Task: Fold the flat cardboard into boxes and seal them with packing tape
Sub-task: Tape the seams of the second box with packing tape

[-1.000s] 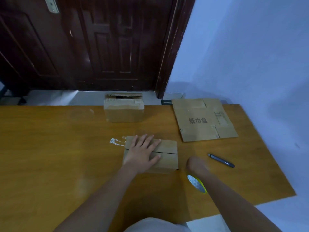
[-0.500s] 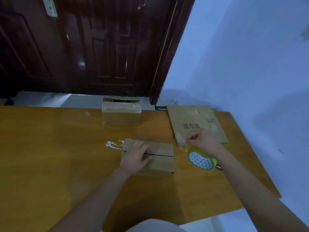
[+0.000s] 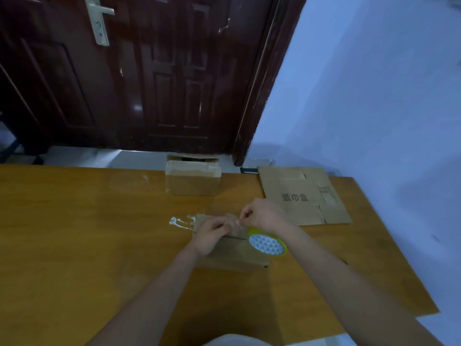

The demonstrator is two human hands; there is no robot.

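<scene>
While a clear strip of packing tape is pinched by the fingers of both the left hand and the right hand, it is held just above the folded brown cardboard box on the wooden surface. The box's seam runs left to right under the hands, and the yellow tape roll hangs at the right wrist. A taped box and flat printed cardboard are kept farther back, out of the way.

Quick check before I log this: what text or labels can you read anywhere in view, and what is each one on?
"纸巾盒": printed in dark characters on the flat cardboard at the table's far right.
Smaller print to the right of it on the same sheet: too small and blurred to read.
Tape roll: triangle pattern only, no words.
</scene>
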